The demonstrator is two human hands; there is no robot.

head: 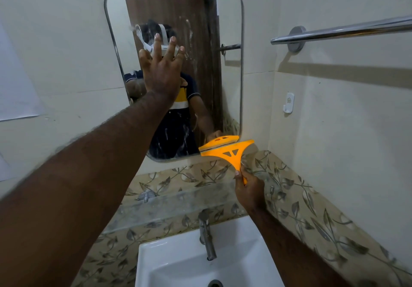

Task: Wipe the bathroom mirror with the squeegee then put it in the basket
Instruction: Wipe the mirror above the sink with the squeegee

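Observation:
A rounded rectangular mirror (229, 30) hangs on the wall above the sink, with water streaks and drops on its lower glass. My left hand (162, 73) lies flat against the middle of the mirror, fingers spread, holding nothing. My right hand (248, 189) grips the handle of an orange squeegee (230, 152). The squeegee's blade rests against the mirror's bottom right corner, and its reflection shows just above it. No basket is in view.
A glass shelf (178, 204) juts out below the mirror. Under it are a metal tap (207, 235) and a white sink (178, 262). A chrome towel rail (343, 30) and a white wall hook (289, 103) are on the right wall.

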